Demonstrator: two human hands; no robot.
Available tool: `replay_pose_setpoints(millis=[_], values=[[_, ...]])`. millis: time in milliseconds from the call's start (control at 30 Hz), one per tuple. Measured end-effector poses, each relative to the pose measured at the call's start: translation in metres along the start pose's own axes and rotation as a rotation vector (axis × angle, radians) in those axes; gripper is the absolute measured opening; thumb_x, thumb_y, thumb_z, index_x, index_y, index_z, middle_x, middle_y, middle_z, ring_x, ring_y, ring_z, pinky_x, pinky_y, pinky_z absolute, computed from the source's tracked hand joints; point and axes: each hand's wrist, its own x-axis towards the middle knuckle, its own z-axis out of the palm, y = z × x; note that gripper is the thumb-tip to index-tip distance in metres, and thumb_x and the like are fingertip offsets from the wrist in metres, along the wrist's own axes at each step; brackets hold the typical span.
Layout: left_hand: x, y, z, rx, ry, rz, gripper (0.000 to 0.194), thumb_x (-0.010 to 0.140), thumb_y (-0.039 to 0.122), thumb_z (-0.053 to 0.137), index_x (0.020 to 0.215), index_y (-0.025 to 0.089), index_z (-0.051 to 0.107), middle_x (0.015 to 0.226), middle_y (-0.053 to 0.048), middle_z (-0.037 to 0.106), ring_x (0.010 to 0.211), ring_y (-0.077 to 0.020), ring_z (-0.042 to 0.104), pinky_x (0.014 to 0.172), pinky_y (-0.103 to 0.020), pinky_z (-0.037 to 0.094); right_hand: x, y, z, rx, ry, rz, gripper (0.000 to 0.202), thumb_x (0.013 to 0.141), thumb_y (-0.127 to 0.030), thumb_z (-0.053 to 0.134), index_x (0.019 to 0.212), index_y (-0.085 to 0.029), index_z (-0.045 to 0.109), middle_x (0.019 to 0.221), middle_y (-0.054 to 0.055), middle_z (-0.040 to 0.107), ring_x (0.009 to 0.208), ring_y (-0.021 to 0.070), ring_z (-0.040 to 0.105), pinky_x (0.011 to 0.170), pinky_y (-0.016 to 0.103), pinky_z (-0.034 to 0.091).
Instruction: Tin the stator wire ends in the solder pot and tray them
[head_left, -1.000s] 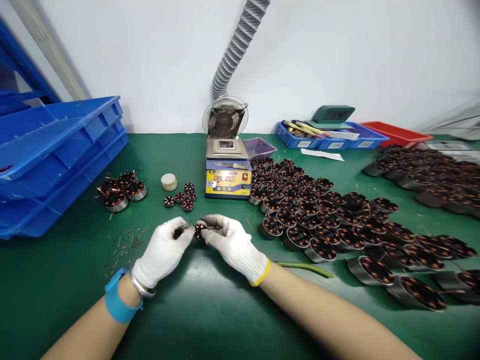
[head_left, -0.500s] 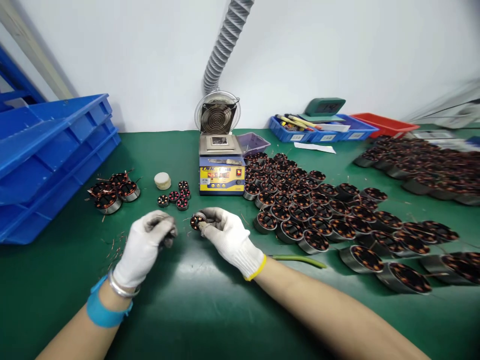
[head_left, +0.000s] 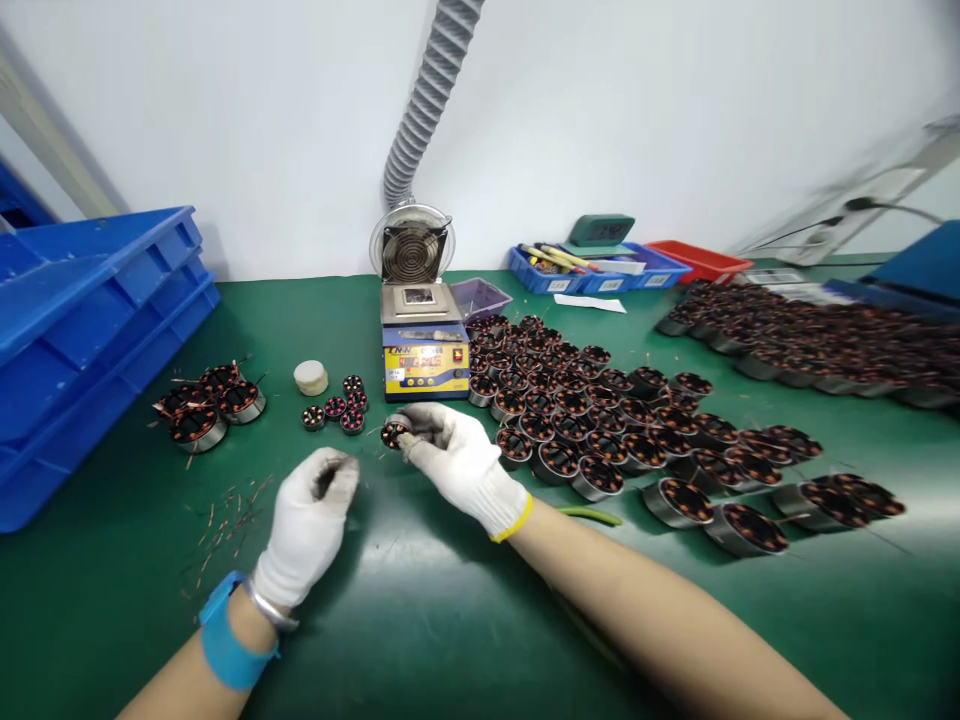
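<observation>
Both my hands wear white gloves with dirty fingertips. My right hand [head_left: 454,455] pinches a small round coil part [head_left: 392,433] at its rim, in front of the blue and yellow heating unit [head_left: 426,368]. To the left, my left hand [head_left: 311,520] is closed, thumb and fingertips together; whatever is between them is too small to make out. Several small coil parts [head_left: 334,406] lie beyond my left hand, beside a round cream block [head_left: 310,377]. Loose copper wire bits [head_left: 231,520] are scattered left of that hand.
Many larger wound rings [head_left: 558,458] stand in rows on the right, with a few more [head_left: 197,428] at the left. Blue crates [head_left: 97,330] fill the left edge. Small blue bins [head_left: 589,280] and a red tray [head_left: 701,262] stand at the back. A grey hose [head_left: 431,95] hangs above the heater.
The view has shifted slightly to the right. My left hand has moved lower and its fingers show more clearly pressed together. My right hand still holds the small coil part.
</observation>
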Motion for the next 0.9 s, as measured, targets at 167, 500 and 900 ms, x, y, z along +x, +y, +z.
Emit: replay_pose_setpoints(millis=[167, 500, 900], values=[[0.003, -0.006, 0.022, 0.377, -0.430, 0.034, 0.024, 0.083, 0.035, 0.053, 0.096, 0.018, 0.064, 0.096, -0.007, 0.067, 0.088, -0.0219, 0.061, 0.081, -0.035, 0.046, 0.065, -0.061, -0.040, -0.707, 0.145, -0.412, 0.031, 0.081, -0.029, 0.059, 0.110, -0.019, 0.066, 0.109, 0.006, 0.069, 0.099, 0.0206, 0.065, 0.092, 0.036, 0.052], [0.011, -0.013, 0.025, 0.363, -0.483, 0.053, 0.024, 0.085, 0.031, 0.050, 0.100, 0.019, 0.065, 0.101, -0.006, 0.068, 0.095, -0.0210, 0.061, 0.086, -0.033, 0.046, 0.203, -0.137, -0.048, -1.720, 0.138, -0.212, 0.036, 0.084, -0.027, 0.057, 0.118, -0.019, 0.064, 0.114, 0.017, 0.064, 0.105, 0.0360, 0.062, 0.085, 0.049, 0.051], [0.011, -0.012, 0.025, 0.352, -0.485, 0.070, 0.025, 0.085, 0.032, 0.050, 0.100, 0.019, 0.066, 0.099, -0.007, 0.068, 0.093, -0.0218, 0.062, 0.085, -0.033, 0.046, 0.218, -0.113, -0.036, -1.811, 0.023, -0.075, 0.039, 0.081, -0.019, 0.059, 0.119, -0.015, 0.063, 0.118, 0.021, 0.062, 0.107, 0.0372, 0.060, 0.086, 0.049, 0.050]])
